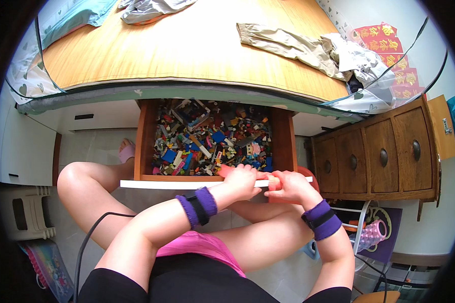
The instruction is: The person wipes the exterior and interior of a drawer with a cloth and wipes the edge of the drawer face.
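Observation:
Over the front edge of an open drawer [141, 139] my two hands meet on a long coral-coloured object with a ridged, cap-like part [274, 183]. My left hand [241, 181] is closed round its left portion, and a flat coral tip sticks out past the fingers. The ridged end is gripped by my right hand [294, 186], fingers bent. Its exact kind I cannot make out. The drawer holds many small loose toy bricks [202, 139] in mixed colours, with a clear box-like piece [192, 113] at the back left.
A bed [162, 60] with clothes, among them beige trousers [288, 45], rises behind the drawer. To the right stands a dark wooden chest of drawers [374, 154]. Something red-orange [304, 172] sits below my right hand. A cream plastic stool [30, 212] is at left.

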A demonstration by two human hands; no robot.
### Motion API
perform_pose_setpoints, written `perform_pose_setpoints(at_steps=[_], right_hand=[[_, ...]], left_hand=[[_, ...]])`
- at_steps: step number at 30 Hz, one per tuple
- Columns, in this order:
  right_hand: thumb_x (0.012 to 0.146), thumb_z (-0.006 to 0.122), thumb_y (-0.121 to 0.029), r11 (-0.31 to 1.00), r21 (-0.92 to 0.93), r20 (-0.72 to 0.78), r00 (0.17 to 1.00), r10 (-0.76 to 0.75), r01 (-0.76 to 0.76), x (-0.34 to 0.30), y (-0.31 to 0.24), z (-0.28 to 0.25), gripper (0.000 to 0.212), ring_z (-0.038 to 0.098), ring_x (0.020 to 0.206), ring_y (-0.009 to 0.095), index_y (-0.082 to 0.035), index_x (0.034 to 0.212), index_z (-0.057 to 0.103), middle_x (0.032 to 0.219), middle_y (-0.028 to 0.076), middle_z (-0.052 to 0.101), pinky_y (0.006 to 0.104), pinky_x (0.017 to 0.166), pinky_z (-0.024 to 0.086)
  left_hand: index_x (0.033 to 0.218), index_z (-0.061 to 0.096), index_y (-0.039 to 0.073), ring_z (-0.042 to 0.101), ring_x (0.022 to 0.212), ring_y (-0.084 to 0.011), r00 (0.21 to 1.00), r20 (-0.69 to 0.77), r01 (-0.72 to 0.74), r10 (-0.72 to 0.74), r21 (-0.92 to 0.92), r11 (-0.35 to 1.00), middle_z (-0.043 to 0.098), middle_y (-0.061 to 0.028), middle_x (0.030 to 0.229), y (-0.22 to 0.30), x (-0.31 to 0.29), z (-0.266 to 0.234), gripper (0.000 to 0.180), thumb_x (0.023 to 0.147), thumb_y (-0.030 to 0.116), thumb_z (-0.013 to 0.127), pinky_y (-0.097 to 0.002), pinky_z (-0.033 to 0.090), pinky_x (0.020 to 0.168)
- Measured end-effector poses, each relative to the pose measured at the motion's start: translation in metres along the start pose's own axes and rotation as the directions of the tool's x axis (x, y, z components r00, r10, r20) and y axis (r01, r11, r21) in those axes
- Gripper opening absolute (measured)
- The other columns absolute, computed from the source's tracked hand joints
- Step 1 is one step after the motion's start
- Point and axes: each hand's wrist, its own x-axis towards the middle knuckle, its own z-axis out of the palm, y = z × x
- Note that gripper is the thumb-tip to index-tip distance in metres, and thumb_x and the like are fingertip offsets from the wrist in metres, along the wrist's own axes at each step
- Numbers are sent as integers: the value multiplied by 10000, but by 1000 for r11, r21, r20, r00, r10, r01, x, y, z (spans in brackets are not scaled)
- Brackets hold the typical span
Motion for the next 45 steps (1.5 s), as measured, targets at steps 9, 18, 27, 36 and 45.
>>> perform_pose_setpoints(at_steps=[9, 18, 27, 36, 45], right_hand=[[671, 661, -402, 977, 21, -198, 959, -204, 213, 34, -94, 28, 464, 606, 718, 320, -48, 950, 549, 780, 148, 614, 405, 624, 487], [679, 680, -305, 941, 7, -309, 896, -320, 339, 71, -198, 53, 452, 599, 737, 293, -30, 999, 520, 775, 141, 601, 387, 656, 484], [730, 633, -236, 907, 66, -374, 853, -363, 415, 97, -280, 68, 411, 597, 776, 288, -9, 1049, 510, 829, 139, 601, 376, 692, 481], [654, 644, -53, 773, 215, -506, 745, -435, 597, 82, -245, 65, 423, 552, 1009, 309, -41, 1049, 493, 1095, 150, 565, 375, 839, 443], [679, 706, -175, 821, 114, -462, 762, -455, 560, 78, -254, 66, 542, 508, 1079, 286, -47, 1137, 444, 1153, 136, 523, 392, 900, 393]], left_hand=[[805, 537, 42, 525, 770, -271, 959, -281, -17, 42, 91, 996, 518, -106, 782, -59, -86, -37, 311, 622, 250, 678, -368, 449, 664], [853, 493, 43, 489, 855, -298, 951, -291, 129, -101, 80, 988, 470, -125, 849, -99, -172, -91, 325, 629, 185, 681, -414, 404, 802], [883, 511, 42, 483, 933, -306, 907, -390, 260, -160, 218, 941, 487, -136, 906, -121, -227, -129, 342, 601, 132, 682, -394, 398, 861], [1028, 507, 37, 418, 1113, -357, 882, -420, 268, -213, 76, 960, 419, -201, 1168, -113, -248, -107, 482, 602, 144, 706, -443, 353, 925], [1000, 503, 22, 364, 1166, -390, 826, -486, 225, -284, -176, 958, 383, -217, 1218, -123, -259, -93, 360, 748, 232, 650, -451, 333, 973]])
